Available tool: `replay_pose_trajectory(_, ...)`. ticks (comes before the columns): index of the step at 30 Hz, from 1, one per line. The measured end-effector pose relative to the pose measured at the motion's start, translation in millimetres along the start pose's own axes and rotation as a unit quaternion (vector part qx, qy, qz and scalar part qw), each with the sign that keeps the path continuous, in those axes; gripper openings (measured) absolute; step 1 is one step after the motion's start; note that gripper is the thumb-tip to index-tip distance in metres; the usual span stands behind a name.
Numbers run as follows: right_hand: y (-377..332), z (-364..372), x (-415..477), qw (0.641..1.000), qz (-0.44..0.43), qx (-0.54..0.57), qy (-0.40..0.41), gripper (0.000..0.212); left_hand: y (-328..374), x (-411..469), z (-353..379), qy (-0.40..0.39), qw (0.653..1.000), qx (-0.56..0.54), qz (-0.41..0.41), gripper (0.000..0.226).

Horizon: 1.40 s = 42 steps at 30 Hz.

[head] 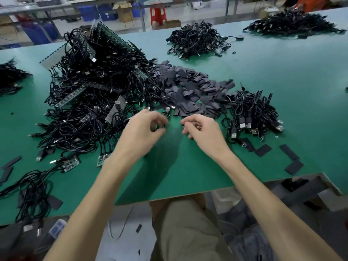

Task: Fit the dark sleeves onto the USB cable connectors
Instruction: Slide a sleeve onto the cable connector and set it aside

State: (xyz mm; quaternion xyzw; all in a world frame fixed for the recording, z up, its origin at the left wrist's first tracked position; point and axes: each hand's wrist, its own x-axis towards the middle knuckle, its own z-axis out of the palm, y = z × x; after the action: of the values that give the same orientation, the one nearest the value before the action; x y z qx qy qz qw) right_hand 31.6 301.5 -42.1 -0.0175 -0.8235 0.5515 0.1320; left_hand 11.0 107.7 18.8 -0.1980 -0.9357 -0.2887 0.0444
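A big tangle of black USB cables (90, 95) with small circuit boards covers the left of the green table (188, 176). A heap of flat dark sleeves (190, 91) lies behind my hands. My left hand (145, 129) hovers at the cable pile's edge, fingers curled around a thin black cable loop (158, 127). My right hand (201, 129) is beside it, fingers curled; what it pinches is blurred and hidden. A smaller cable bundle (252, 113) with silver connectors lies to the right.
Loose sleeves (290, 157) lie at the right front near the table edge, and others (9, 166) at the left. Two more cable heaps (197, 40) sit at the back, another at the far left. A notch cuts the table's front right edge.
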Motion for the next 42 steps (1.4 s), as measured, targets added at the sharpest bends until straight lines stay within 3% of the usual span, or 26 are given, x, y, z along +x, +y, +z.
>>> replay_pose_trajectory(4, 1.4, 1.6, -0.7, 1.000, 0.003, -0.007, -0.006, 0.015, -13.8, -9.9, -28.8, -0.040, 0.986, 0.149, -0.067, 0.026)
replay_pose_trajectory(7, 1.9, 1.5, -1.8, 1.000, 0.003, -0.015, -0.004, 0.015, -19.2, -11.5, -37.4, -0.148, 0.959, 0.202, -0.129, 0.053)
replay_pose_trajectory(9, 1.5, 1.7, -2.2, 1.000, 0.002, -0.017, -0.005, 0.015, -23.8, -15.1, -35.1, -0.198, 0.944, 0.231, -0.128, 0.064)
replay_pose_trajectory(12, 2.5, 2.2, -2.1, 1.000, 0.003, -0.011, -0.007, 0.015, -29.9, -17.5, -32.3, -0.202, 0.949, 0.229, -0.080, 0.058)
replay_pose_trajectory(16, 3.7, 2.7, -1.3, 1.000, 0.001, -0.002, -0.011, 0.014, -32.7, -19.3, -30.9, -0.152, 0.971, 0.179, -0.043, 0.024)
replay_pose_trajectory(21, 0.4, 4.2, -3.8, 0.997, -0.053, -0.002, -0.060, 0.020, -21.0, -22.4, -2.1, -0.014, 0.991, 0.131, 0.017, 0.029)
replay_pose_trajectory(24, -1.5, 6.2, -5.9, 0.992, -0.094, -0.028, -0.083, 0.029, -16.4, -21.2, 15.1, 0.030, 0.994, 0.102, 0.024, 0.028)
replay_pose_trajectory(28, -0.3, 9.8, -6.6, 0.986, -0.120, -0.081, -0.087, 0.022, -18.0, -20.1, 24.7, 0.095, 0.992, 0.072, 0.040, 0.029)
replay_pose_trajectory(36, -2.6, 13.2, -10.1, 0.974, -0.169, -0.127, -0.084, 0.023, -15.0, -19.7, 34.3, 0.110, 0.988, 0.065, 0.083, 0.021)
replay_pose_trajectory(42, -2.3, 11.3, -10.4, 0.974, -0.157, -0.145, -0.077, 0.014, -11.4, -20.1, 35.9, 0.093, 0.988, 0.075, 0.098, 0.019)
